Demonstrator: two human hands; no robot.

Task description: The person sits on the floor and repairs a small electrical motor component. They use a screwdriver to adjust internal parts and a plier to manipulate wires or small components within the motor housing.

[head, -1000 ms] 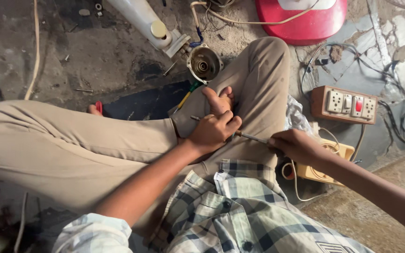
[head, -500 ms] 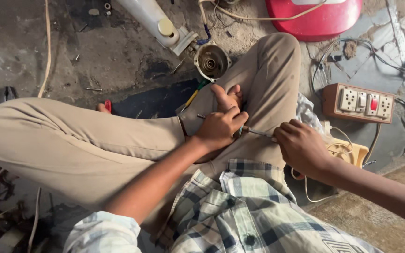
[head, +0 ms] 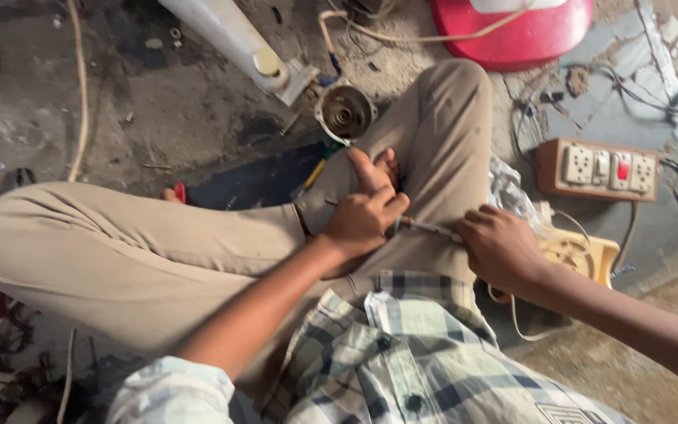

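Closest to the camera is a checked shirt (head: 402, 353) in white, grey and green, at the bottom of the view. Just above it, the left hand (head: 366, 216) is curled shut around one end of a thin metal tool (head: 425, 227), with the thumb sticking up toward 12 o'clock. The tool lies flat across the lap, over the tan trousers (head: 143, 251). At 3 o'clock from the left hand, the right hand (head: 504, 247) is closed over the other end of the tool, so both hands grip the same thin piece, one at each end. What the tool's tip looks like cannot be told, since the hands hide it. The person sits with legs crossed, one knee pointing to 9 o'clock and the other to 12 o'clock. Past the right hand, at 3 o'clock, a yellow plastic part (head: 582, 255) lies on the floor. Farther off, at 2 o'clock, a brown switch board (head: 598, 169) with white sockets and a red switch lies among dark wires. At 12 o'clock from the left hand a small round motor part (head: 345, 112) sits by the knee, touching a white tube (head: 229, 39). Farthest away, at 1 o'clock, is a red plastic thing (head: 512, 31).
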